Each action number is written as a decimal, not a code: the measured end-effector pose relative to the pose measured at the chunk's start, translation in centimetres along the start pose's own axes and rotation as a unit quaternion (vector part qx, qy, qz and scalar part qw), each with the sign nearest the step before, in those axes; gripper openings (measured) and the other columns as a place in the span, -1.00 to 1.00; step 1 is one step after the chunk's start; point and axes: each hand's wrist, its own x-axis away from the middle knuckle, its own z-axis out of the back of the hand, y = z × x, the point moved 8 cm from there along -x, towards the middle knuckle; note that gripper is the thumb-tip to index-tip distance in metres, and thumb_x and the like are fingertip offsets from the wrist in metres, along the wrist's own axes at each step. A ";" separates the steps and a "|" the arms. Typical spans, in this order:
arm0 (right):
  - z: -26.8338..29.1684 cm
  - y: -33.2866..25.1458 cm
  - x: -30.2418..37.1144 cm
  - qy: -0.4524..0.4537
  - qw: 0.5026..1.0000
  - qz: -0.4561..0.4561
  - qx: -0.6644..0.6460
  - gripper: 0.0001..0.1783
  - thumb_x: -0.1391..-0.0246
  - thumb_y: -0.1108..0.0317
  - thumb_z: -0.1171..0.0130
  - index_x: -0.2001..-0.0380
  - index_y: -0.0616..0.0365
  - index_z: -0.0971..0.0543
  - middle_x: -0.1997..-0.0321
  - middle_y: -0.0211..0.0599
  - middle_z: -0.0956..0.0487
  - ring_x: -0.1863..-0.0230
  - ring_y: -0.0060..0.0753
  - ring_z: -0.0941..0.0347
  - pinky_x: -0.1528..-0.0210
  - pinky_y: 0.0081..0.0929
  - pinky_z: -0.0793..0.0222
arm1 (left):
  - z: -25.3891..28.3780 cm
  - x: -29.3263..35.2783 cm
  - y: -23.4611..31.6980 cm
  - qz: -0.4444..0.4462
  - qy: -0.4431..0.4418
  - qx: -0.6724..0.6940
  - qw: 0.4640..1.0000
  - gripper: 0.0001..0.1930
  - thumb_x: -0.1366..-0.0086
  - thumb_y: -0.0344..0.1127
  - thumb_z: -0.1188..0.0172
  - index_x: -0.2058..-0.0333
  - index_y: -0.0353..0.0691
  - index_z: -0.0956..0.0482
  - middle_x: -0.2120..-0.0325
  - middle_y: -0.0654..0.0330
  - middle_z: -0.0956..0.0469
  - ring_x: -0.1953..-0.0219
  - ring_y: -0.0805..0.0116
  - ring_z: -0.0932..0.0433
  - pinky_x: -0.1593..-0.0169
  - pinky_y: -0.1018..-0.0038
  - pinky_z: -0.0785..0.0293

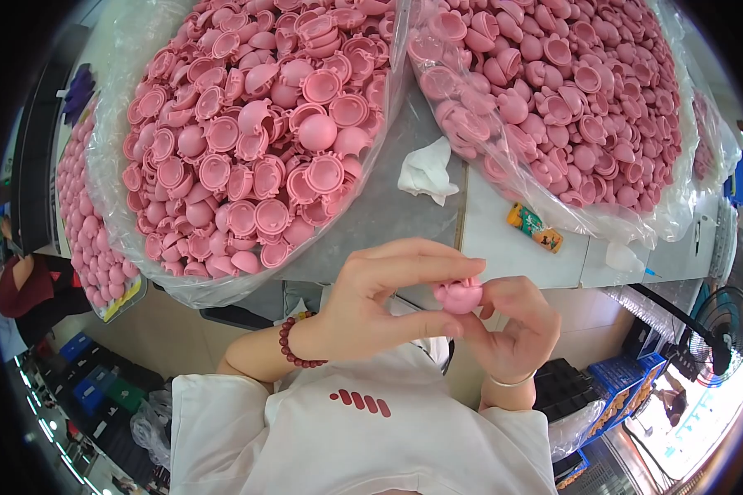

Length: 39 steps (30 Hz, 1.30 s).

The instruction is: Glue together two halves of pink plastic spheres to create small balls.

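Observation:
Between my two hands, in front of my chest, is a small rounded pink plastic piece [459,296] with small bumps on its top edge. My left hand [388,293], a dark red bead bracelet at its wrist, has thumb and index finger reaching to the piece from the left. From the right, the bent fingers of my right hand [516,324] pinch it. Beyond my hands lies a big clear plastic bag [371,177] full of pink hollow half-shells [318,132]. A second bag of pink pieces [586,107] stands to its right.
On the grey table [409,227] lie a crumpled white tissue [428,171] and a small green and yellow packet [537,228]. Pink balls fill a tray [99,256] at the far left. A black fan [722,338] stands at the right. Another person [33,285] is at the left edge.

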 end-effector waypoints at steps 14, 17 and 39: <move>13.3 4.6 7.1 0.424 0.872 -0.011 0.245 -0.78 0.12 0.47 -0.09 0.42 0.25 -0.26 0.43 -0.23 -0.39 0.42 -0.47 -0.28 0.43 -0.67 -0.23 | 1.7 0.4 0.7 -0.041 0.073 -0.005 0.997 -0.56 0.23 -0.47 -0.38 0.28 -0.43 -0.51 0.29 -0.06 -0.50 0.28 0.24 -0.50 0.24 0.44 -0.47; 17.4 7.1 8.3 0.518 0.789 -0.071 0.322 -0.73 0.10 0.44 -0.07 0.31 0.32 -0.30 0.37 -0.24 -0.40 0.39 -0.44 -0.30 0.37 -0.66 -0.25 | 1.6 0.6 0.4 -0.031 0.055 0.058 0.996 -0.52 0.21 -0.40 -0.40 0.25 -0.43 -0.48 0.31 -0.02 -0.51 0.28 0.22 -0.51 0.25 0.42 -0.48; 3.7 3.5 1.0 0.164 0.977 -0.037 -0.129 -0.53 0.09 0.10 -0.13 0.35 0.36 -0.38 0.47 -0.04 -0.50 0.45 -0.31 -0.39 0.43 -0.51 -0.27 | 1.8 1.1 -0.5 0.123 0.050 0.330 0.935 -0.48 0.12 -0.08 -0.35 0.27 -0.35 -0.44 0.49 0.05 -0.51 0.44 0.28 -0.52 0.32 0.38 -0.47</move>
